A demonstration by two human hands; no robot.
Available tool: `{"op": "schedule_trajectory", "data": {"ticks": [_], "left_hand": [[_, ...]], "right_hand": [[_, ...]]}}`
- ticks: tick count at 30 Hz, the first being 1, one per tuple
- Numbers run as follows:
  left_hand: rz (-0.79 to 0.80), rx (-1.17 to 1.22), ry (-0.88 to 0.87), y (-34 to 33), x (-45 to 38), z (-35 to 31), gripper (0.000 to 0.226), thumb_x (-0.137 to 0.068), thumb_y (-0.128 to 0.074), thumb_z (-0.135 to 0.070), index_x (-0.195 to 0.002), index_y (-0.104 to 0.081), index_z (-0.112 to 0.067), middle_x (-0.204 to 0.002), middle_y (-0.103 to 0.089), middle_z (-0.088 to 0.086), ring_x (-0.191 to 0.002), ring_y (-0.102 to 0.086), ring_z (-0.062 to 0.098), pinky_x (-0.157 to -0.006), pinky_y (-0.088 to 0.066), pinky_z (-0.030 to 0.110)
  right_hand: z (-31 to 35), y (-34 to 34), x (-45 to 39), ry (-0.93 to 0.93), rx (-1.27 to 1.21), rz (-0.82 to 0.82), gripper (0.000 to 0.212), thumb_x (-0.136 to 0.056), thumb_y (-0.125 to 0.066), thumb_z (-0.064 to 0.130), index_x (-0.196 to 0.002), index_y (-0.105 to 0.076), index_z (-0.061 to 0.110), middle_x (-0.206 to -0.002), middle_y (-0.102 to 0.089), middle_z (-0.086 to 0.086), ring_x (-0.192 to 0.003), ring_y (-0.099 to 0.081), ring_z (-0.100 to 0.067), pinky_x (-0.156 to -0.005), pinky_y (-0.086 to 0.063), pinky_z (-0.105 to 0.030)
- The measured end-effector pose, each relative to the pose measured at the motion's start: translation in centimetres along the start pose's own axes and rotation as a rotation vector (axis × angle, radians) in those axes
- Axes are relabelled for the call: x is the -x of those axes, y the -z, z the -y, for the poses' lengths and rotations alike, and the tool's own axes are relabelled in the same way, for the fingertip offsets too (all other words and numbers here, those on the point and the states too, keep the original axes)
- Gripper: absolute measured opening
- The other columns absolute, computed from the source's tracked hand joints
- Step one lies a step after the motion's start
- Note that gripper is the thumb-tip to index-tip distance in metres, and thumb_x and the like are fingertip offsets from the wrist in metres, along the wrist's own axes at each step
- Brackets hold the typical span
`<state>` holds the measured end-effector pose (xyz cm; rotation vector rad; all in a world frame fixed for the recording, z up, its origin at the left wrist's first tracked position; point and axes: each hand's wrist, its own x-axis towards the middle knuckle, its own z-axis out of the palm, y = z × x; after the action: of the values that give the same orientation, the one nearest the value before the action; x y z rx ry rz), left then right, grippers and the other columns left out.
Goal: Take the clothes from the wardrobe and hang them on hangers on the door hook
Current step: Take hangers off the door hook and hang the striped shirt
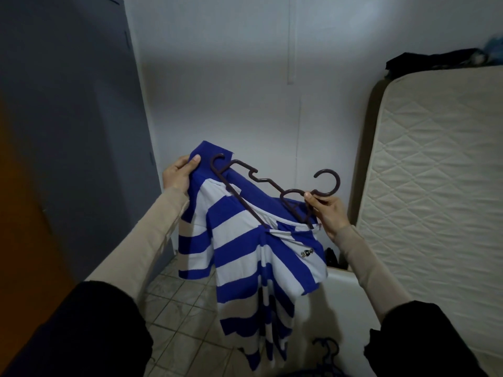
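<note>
A blue and white striped shirt [245,254] hangs in the air in front of me, partly draped on a dark brown plastic hanger [261,183]. My left hand [178,174] pinches the shirt's blue collar or shoulder edge at the upper left. My right hand [328,213] grips the hanger just below its hook, at the shirt's neck opening. The hanger's left arm lies outside the cloth on top of the shirt; its right arm is hidden inside the neck. The shirt's lower part falls loosely toward the floor.
A grey wardrobe [68,118] stands at the left with an orange panel [24,213] beside it. A quilted mattress [435,200] leans upright at the right with dark clothes [435,59] on top. Tiled floor [179,308] lies below; more blue hangers [326,355] lie at the bottom.
</note>
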<state>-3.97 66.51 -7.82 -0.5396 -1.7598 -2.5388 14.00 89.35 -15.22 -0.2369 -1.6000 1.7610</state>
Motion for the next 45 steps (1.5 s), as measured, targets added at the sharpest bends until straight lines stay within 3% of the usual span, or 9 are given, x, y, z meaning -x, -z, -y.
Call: {"op": "schedule_trajectory", "data": {"ticks": [5, 8, 12, 16, 20, 25, 33, 40, 45], "left_hand": [[-0.019, 0.079, 0.042, 0.7, 0.1, 0.4, 0.007, -0.083, -0.066, -0.015, -0.08, -0.062, -0.02, -0.087, -0.062, -0.003, -0.083, -0.058, 0.013, -0.078, -0.051, 0.021], [-0.017, 0.123, 0.066, 1.1, 0.2, 0.8, 0.005, -0.084, -0.066, -0.017, -0.083, -0.063, -0.021, -0.092, -0.063, -0.003, -0.087, -0.059, 0.013, -0.082, -0.051, 0.024], [0.038, 0.119, 0.084, 1.2, 0.6, 0.9, 0.004, -0.084, -0.065, -0.02, -0.086, -0.064, -0.022, -0.095, -0.064, -0.004, -0.086, -0.059, 0.013, -0.084, -0.051, 0.027], [0.065, 0.088, 0.071, 0.2, 1.1, 0.6, 0.004, -0.084, -0.065, -0.018, -0.083, -0.064, -0.022, -0.091, -0.063, -0.005, -0.083, -0.059, 0.011, -0.073, -0.051, 0.021], [0.102, 0.06, 0.061, -0.1, 1.1, 0.6, 0.003, -0.084, -0.065, -0.018, -0.084, -0.064, -0.02, -0.091, -0.064, -0.004, -0.084, -0.058, 0.011, -0.076, -0.05, 0.02], [0.141, 0.019, 0.06, -0.1, 1.3, 0.8, 0.003, -0.083, -0.066, -0.018, -0.086, -0.065, -0.019, -0.092, -0.065, -0.002, -0.086, -0.059, 0.013, -0.077, -0.05, 0.022], [0.075, 0.112, 0.083, 0.2, 1.8, 0.7, 0.005, -0.085, -0.063, -0.014, -0.085, -0.064, -0.02, -0.093, -0.063, -0.002, -0.085, -0.059, 0.012, -0.073, -0.05, 0.022], [0.02, 0.117, 0.094, 0.5, 1.8, 1.2, 0.007, -0.083, -0.065, -0.012, -0.088, -0.065, -0.017, -0.09, -0.063, -0.003, -0.085, -0.059, 0.013, -0.079, -0.052, 0.022], [-0.024, 0.016, 0.136, 0.5, 1.8, 2.1, 0.031, -0.078, -0.071, -0.014, -0.108, -0.064, -0.008, -0.098, -0.064, 0.001, -0.096, -0.058, 0.018, -0.092, -0.048, 0.029]], "right_hand": [[0.0, 0.1, -0.3, 0.011, 0.019, 0.017, 0.008, -0.086, -0.058, 0.006, -0.088, -0.066, 0.003, -0.077, -0.063, -0.006, -0.067, -0.062, -0.007, -0.062, -0.053, -0.014], [-0.1, 0.5, -0.4, 0.014, 0.031, -0.011, 0.015, -0.086, -0.059, 0.007, -0.096, -0.065, -0.003, -0.077, -0.062, -0.004, -0.07, -0.058, -0.008, -0.065, -0.052, -0.017], [-0.4, 1.4, -0.2, -0.011, -0.06, -0.07, 0.008, -0.086, -0.058, 0.008, -0.09, -0.065, 0.005, -0.08, -0.06, -0.005, -0.077, -0.054, -0.013, -0.076, -0.049, -0.024], [-0.5, 1.4, 0.5, -0.052, -0.102, -0.056, 0.006, -0.085, -0.058, 0.006, -0.087, -0.064, 0.008, -0.081, -0.061, -0.003, -0.077, -0.056, -0.011, -0.074, -0.05, -0.023], [-0.9, 1.9, 0.9, -0.032, -0.027, -0.036, 0.009, -0.084, -0.06, 0.004, -0.085, -0.065, 0.011, -0.078, -0.062, -0.004, -0.073, -0.059, -0.013, -0.066, -0.054, -0.02], [-0.7, 2.8, 0.8, -0.05, 0.023, 0.059, 0.011, -0.082, -0.061, 0.001, -0.084, -0.065, 0.011, -0.072, -0.065, 0.0, -0.069, -0.06, -0.012, -0.067, -0.052, -0.025], [0.5, 3.6, 0.7, -0.03, 0.191, 0.205, 0.009, -0.083, -0.06, 0.001, -0.082, -0.065, 0.008, -0.074, -0.06, -0.005, -0.071, -0.058, -0.014, -0.068, -0.053, -0.027], [0.3, 4.2, 0.7, -0.049, 0.247, 0.281, 0.009, -0.082, -0.061, 0.004, -0.077, -0.065, 0.011, -0.07, -0.063, 0.0, -0.07, -0.06, -0.014, -0.067, -0.052, -0.027], [0.0, 4.5, 1.0, -0.033, 0.266, 0.29, 0.009, -0.083, -0.059, 0.004, -0.079, -0.065, 0.009, -0.073, -0.061, -0.005, -0.069, -0.06, -0.014, -0.068, -0.053, -0.026]]}}
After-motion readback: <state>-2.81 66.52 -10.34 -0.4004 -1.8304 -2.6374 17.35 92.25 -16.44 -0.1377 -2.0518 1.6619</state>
